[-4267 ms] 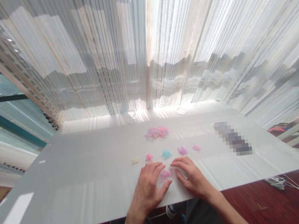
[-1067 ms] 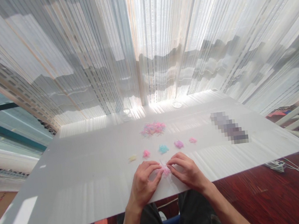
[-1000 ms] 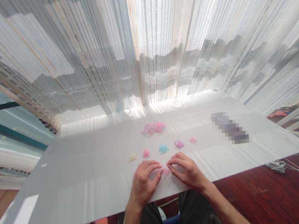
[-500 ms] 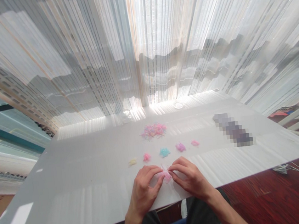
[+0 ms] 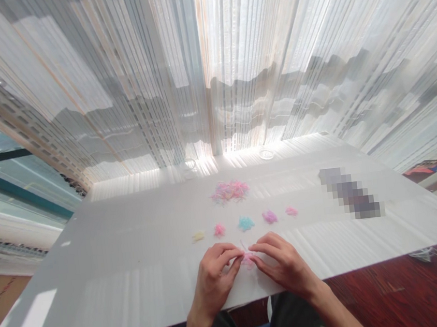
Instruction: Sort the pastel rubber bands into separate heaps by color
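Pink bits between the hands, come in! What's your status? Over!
Left hand, right hand: either side of pink bits, grip too fine to tell. Pink bits: small heap. Blue pile: just beyond, not in the way.

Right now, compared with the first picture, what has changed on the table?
The left hand and right hand have come inward onto the near pink pile: each wide open before, now nearly pinched at its edges. Whether they hold any of it is unclear. The row of five small piles and the large mixed pile stayed as they were.
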`<state>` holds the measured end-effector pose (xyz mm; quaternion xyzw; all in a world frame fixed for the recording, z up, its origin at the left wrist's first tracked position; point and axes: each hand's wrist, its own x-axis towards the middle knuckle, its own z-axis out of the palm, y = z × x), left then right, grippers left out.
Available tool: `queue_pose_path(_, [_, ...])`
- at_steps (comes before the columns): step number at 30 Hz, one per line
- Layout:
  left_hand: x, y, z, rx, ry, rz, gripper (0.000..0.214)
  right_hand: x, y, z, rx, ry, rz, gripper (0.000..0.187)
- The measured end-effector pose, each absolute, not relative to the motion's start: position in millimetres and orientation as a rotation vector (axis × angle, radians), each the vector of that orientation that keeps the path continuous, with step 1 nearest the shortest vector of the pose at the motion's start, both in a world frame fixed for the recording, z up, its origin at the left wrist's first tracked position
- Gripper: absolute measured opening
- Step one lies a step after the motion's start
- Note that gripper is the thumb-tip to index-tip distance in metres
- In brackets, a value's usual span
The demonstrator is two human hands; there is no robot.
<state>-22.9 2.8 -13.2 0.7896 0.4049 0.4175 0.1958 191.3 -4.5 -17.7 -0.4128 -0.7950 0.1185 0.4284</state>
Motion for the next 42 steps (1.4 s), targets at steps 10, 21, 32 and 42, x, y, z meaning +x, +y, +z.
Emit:
queue_pose_path(10, [-23.7, 3.3, -15.2, 2.18, 1.096, 1.167, 0.013, 190.1, -4.7, -16.2, -1.022, -1.98, 0.233, 0.011])
queue_pose_path(21, [-23.5, 2.0, -14.7, 2.212, 1.139, 1.096, 0.01, 189.8, -5.1, -15.0, -1.037, -1.989, 0.245, 0.011])
queue_pose_path(32, [-23.7, 1.1, -14.9, 2.181, 1.124, 1.082, 0.009, 190.3, -5.9, -16.5, -1.028, -1.991, 0.265, 0.009])
queue_pose_path(42, [-25.8, 0.4, -16.6, 2.144, 1.051, 1.104, 0.012, 190.3, -6.5, -17.5, -1.011, -1.969, 0.266, 0.008])
